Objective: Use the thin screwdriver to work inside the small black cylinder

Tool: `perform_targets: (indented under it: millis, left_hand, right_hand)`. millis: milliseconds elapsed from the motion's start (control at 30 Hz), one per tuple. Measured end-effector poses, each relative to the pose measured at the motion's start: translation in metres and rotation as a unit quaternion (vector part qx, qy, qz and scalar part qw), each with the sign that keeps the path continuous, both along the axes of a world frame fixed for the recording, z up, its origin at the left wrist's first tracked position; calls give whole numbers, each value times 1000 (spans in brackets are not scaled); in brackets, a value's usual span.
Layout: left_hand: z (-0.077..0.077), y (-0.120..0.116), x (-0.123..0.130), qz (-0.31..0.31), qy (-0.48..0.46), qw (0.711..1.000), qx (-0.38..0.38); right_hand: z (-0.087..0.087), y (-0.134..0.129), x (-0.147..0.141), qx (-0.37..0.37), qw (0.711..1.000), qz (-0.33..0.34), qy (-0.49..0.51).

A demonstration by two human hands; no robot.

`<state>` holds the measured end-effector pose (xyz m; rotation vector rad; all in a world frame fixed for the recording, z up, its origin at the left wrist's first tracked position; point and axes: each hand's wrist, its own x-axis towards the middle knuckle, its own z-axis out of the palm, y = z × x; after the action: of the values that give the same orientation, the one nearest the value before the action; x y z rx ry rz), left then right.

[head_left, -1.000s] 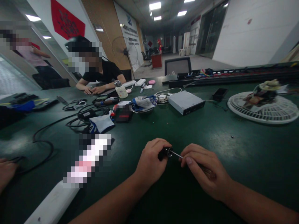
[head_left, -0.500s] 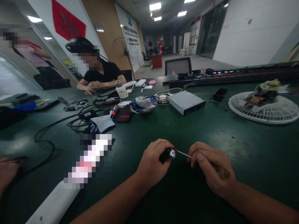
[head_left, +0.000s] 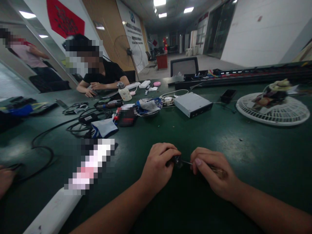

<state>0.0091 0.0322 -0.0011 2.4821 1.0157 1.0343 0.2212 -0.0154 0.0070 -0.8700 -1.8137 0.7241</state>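
Note:
Low in the middle of the head view, my left hand (head_left: 158,165) is closed around a small dark cylindrical part (head_left: 178,161). Most of that part is hidden by the fingers, and its exposed end is blurred. My right hand (head_left: 214,174) grips a screwdriver (head_left: 219,172) with a brownish handle and a thin metal shaft. The shaft points left, and its tip meets the exposed end of the dark part; whether it is seated in anything cannot be made out. Both hands are just above the green table (head_left: 195,133).
A grey disc drive (head_left: 192,103) lies beyond my hands, with a white fan grille (head_left: 273,112) to the right. Cloth gloves (head_left: 104,127), black cables (head_left: 51,156) and a white lamp-like bar (head_left: 48,208) are leftward. Another person (head_left: 104,76) sits across; someone's hand (head_left: 6,178) shows at far left.
The dark part has turned, so its shiny round end no longer faces me. My right hand and screwdriver have moved slightly left, closer to my left hand. The whole view has shifted a little.

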Motion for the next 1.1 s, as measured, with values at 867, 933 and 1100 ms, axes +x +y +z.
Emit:
perform_targets:
  millis: [867,933,1100]
  left_hand:
    - [-5,10,-4,199,-79,971,-105]
    - [-5,10,-5,194,-76,973,-102]
    - [-1,7,-4,119,-27,985,-123]
  right_hand:
    - [-6,-4,-11,125,919,-57,-369]
    - [-6,3,-4,41,960,-98,-258]
    - [-9,11,5,-81,974,-210,-35]
